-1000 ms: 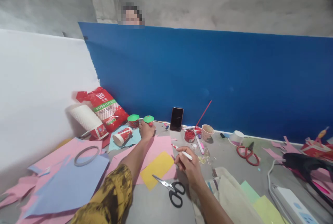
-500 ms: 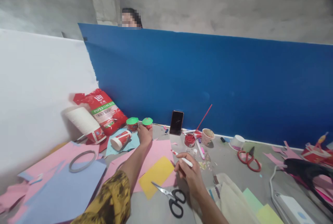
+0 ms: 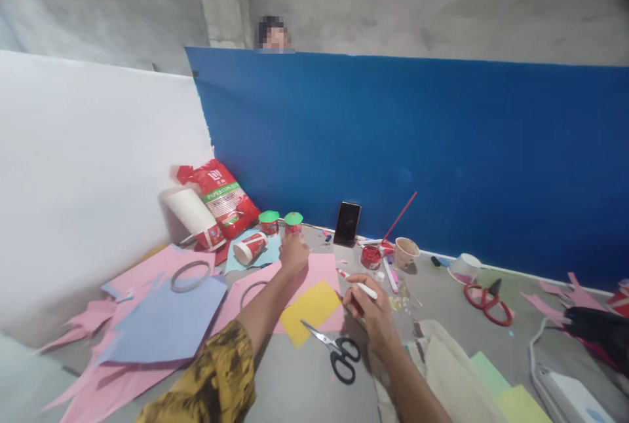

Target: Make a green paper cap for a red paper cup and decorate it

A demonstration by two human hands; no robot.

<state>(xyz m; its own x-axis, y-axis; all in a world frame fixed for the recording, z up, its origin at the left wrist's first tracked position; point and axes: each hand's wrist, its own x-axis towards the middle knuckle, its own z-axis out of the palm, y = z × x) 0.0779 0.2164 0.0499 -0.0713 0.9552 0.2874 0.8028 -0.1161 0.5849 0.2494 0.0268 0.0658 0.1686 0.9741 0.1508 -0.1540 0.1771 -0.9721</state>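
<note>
My left hand (image 3: pixel 295 256) reaches over the pink paper (image 3: pixel 322 266), right at the foot of a small red paper cup (image 3: pixel 293 228) with a green lid. Its fingertips are hidden, so whether they grip the cup does not show. In my right hand (image 3: pixel 369 308) is a white marker (image 3: pixel 367 291), its red end pointing left. Under the hands lie a yellow sheet (image 3: pixel 305 305) and black-handled scissors (image 3: pixel 344 359). Beside the first cup stands another green-lidded cup (image 3: pixel 268 225). A red-and-white paper cup (image 3: pixel 249 248) rests on its side on light blue paper (image 3: pixel 233 264).
At the left are stacked cups (image 3: pixel 191 213), a red bag of paper cups (image 3: pixel 223 197), blue paper (image 3: pixel 167 328) and a tape ring (image 3: pixel 189 276). A phone (image 3: pixel 347 223) leans on the blue partition (image 3: pixel 393 128). Right are red paint (image 3: pixel 371 257), red-handled scissors (image 3: pixel 497 313) and cloth (image 3: pixel 445 370).
The view has turned left, so the scene sits further right. My left hand has shifted slightly right and down relative to the green-lidded cup. My right hand still holds the marker.
</note>
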